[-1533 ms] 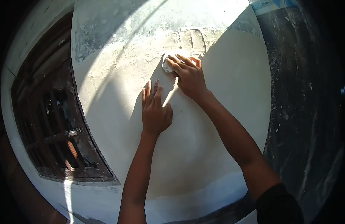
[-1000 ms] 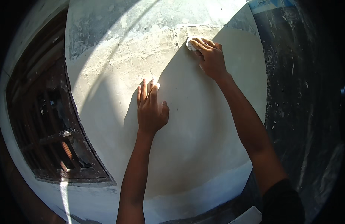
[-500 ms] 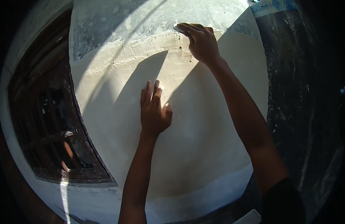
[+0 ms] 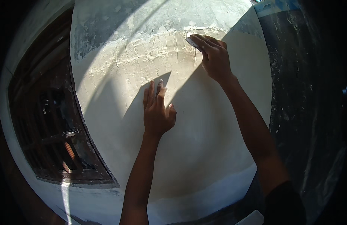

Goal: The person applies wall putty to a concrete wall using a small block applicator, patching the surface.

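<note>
The wall [image 4: 188, 150] fills the middle of the view. The white pad [image 4: 190, 40] is located in the upper part of the wall, right of the middle of its top edge, at the upper border of the cream coat [image 4: 151, 56].

The right hand [image 4: 216, 58] grips the white pad, with the fingers laid over it and pointing toward the wall's left edge. The white pad lies close against the wall; the exact contact line cannot be told.

The left hand [image 4: 157, 112] is positioned lower and nearer the wall's left edge, well apart from the right hand. It holds nothing. Its fingers extend upward with gaps between some of them, and the thumb stands out to the right. A whitish smear marks one fingertip [image 4: 161, 82]. Whether the palm touches the wall cannot be told.

Above the cream coat, a rough grey band [image 4: 188, 15] runs along the wall's top edge. Thin ridges line the upper cream coat. Sunlight crosses the upper wall diagonally, and a pointed shadow [image 4: 167, 77] falls beside the left fingertips.

A window [image 4: 101, 175] with a dark brown frame adjoins the wall's left edge. A dark sheet [image 4: 304, 112] borders the right edge, topped by a blue strip [image 4: 278, 6]. A black sleeve [image 4: 284, 204] covers the upper right arm.
</note>
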Available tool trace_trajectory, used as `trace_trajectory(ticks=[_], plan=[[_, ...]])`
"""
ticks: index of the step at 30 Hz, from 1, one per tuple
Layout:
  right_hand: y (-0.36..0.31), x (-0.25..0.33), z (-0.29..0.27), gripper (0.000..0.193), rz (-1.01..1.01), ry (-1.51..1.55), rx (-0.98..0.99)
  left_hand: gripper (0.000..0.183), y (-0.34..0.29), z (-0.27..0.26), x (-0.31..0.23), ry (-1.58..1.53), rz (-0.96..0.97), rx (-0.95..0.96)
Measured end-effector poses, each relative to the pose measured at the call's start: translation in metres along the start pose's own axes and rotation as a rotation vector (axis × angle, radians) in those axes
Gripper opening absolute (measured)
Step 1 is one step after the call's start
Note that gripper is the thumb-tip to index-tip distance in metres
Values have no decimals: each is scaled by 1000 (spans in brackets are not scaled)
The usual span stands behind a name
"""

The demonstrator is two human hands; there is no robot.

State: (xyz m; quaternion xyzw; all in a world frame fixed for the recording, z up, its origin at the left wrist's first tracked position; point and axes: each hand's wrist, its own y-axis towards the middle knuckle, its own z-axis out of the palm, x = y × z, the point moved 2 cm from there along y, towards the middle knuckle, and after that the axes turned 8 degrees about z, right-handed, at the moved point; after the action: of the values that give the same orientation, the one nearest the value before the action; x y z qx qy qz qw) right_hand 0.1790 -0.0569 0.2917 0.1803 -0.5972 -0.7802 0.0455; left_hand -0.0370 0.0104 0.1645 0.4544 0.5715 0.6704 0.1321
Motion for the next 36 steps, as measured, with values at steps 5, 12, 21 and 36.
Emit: trace_trajectory(ticks=[5, 12, 21, 36], plan=[[20, -27, 25, 39, -25, -137, 60, 54, 3, 2, -3, 2, 11, -3], [-113, 52, -1, 43, 116, -66, 221, 53, -4, -8, 0, -6, 0, 25], [59, -4, -23, 28, 370, 335, 270, 53, -8, -16, 7, -3, 34, 57], [-166, 60, -18, 47, 75, -29, 226, 51, -11, -10, 8, -38, 37, 9]])
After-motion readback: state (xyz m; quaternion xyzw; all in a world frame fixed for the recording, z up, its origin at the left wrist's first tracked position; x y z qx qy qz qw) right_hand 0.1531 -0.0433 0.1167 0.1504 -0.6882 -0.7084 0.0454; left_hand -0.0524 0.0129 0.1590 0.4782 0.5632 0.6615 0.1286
